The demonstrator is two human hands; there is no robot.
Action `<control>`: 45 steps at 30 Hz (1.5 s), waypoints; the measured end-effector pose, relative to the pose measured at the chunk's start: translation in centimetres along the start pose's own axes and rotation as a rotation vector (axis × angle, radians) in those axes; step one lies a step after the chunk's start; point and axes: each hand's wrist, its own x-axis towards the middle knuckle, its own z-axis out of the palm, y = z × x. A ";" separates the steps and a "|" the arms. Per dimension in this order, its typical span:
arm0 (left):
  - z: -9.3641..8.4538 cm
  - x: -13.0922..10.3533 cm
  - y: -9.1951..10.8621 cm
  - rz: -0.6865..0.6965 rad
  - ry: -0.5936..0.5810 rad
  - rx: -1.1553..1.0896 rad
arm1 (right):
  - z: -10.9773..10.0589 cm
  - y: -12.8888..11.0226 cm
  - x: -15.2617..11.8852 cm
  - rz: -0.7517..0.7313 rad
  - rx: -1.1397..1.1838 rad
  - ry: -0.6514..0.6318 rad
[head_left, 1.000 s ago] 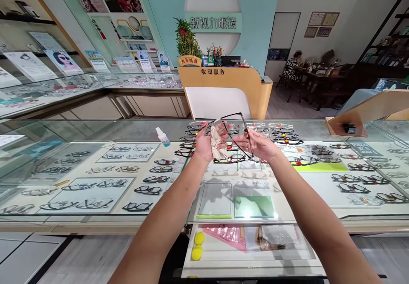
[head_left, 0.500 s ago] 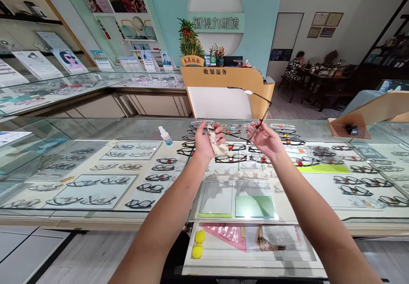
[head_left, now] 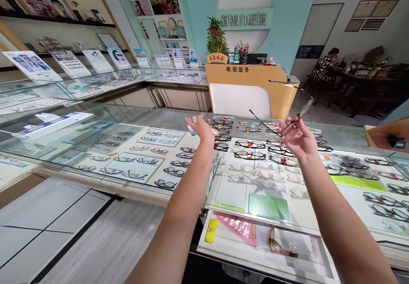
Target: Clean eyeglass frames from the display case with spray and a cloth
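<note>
My left hand (head_left: pixel 204 130) reaches over the glass counter to a small clear spray bottle (head_left: pixel 191 131), with thumb and fingers around or beside it; the hand hides most of the bottle, so I cannot tell whether they grip it. A bit of pale cloth (head_left: pixel 215 131) shows at the edge of that hand, tucked against the palm. In my right hand (head_left: pixel 297 138) is a pair of eyeglasses (head_left: pixel 306 107) with a thin dark frame, pinched near the lower lens rim. Its temples are unfolded, one pointing left above the counter, the other raised higher.
Rows of eyeglasses (head_left: pixel 250 144) lie on the glass counter (head_left: pixel 204 199) and inside it. A pulled-out drawer (head_left: pixel 234 254) with yellow round cases (head_left: pixel 210 236) and bags juts toward me. Beyond stand a wooden cashier desk (head_left: pixel 249 75) and, at back right, a seated person (head_left: pixel 324 66).
My view has turned left. The left hand has moved away from the eyeglasses, leftward to the spray bottle, with the cloth. My right hand still holds the eyeglasses up.
</note>
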 end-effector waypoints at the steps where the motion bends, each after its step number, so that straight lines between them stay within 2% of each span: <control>1: -0.3 0.8 0.1 -0.030 0.019 -0.001 | 0.0 -0.1 -0.1 0.003 -0.019 -0.002; 5: -1.5 2.9 -0.1 -0.197 0.076 -0.013 | 0.0 -0.3 -0.5 -0.003 -0.118 -0.016; 7: -1.9 3.6 -0.3 -0.237 0.087 -0.021 | 0.1 -0.4 -0.7 -0.016 -0.165 -0.014; 17: -2.7 4.7 -0.5 -0.249 0.098 -0.002 | 1.0 -0.5 -1.4 -0.012 -0.158 -0.027; 22: -2.4 4.6 -0.5 -0.195 0.153 0.030 | 1.5 -0.4 -1.6 -0.007 -0.211 -0.011; 25: -1.9 4.4 -0.5 -0.081 0.171 0.070 | 1.6 -0.3 -1.7 -0.014 -0.216 -0.025; 28: -1.1 3.7 -0.6 0.039 0.135 0.112 | 1.9 -0.3 -1.9 -0.018 -0.205 -0.046; 31: 0.0 2.2 -0.6 0.101 0.042 0.130 | 2.5 -0.4 -2.3 -0.029 -0.237 -0.072; 35: 1.4 -1.6 -0.5 0.121 -0.190 0.158 | 3.6 0.1 -2.5 -0.060 -0.340 -0.097; 40: 2.2 -7.0 -0.7 -0.029 -0.589 0.140 | 4.3 1.5 -2.3 -0.189 -0.544 -0.042; 42: 2.2 -8.4 -0.8 -0.121 -0.663 0.118 | 4.4 1.9 -2.2 -0.242 -0.589 -0.014; 45: 2.1 -9.1 -1.0 -0.176 -0.701 0.095 | 4.3 2.1 -2.1 -0.281 -0.608 0.012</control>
